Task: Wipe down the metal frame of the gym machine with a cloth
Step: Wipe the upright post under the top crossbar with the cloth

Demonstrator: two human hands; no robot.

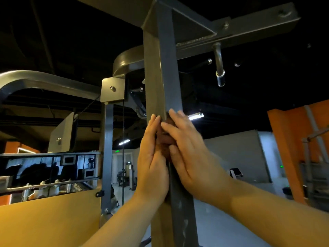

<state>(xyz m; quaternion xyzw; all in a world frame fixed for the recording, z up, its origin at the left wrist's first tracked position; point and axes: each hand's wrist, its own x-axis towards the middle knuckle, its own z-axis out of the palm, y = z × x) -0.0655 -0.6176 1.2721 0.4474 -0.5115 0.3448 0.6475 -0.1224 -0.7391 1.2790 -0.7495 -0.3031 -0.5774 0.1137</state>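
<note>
A grey square metal post [162,72] of the gym machine rises straight ahead of me, joined at the top to crossbeams. A small brown cloth [164,138] is pressed against the post at chest height, mostly hidden between my hands. My left hand [153,163] lies flat with straight fingers on the post's left face, beside the cloth. My right hand [188,154] presses the cloth onto the front corner of the post, fingers extended over it and thumb against it.
A pull-up handle [219,68] hangs from the beam at upper right. A second upright with a cable [106,148] stands to the left, next to a curved frame tube [44,81]. Yellow panel at lower left, orange wall at right.
</note>
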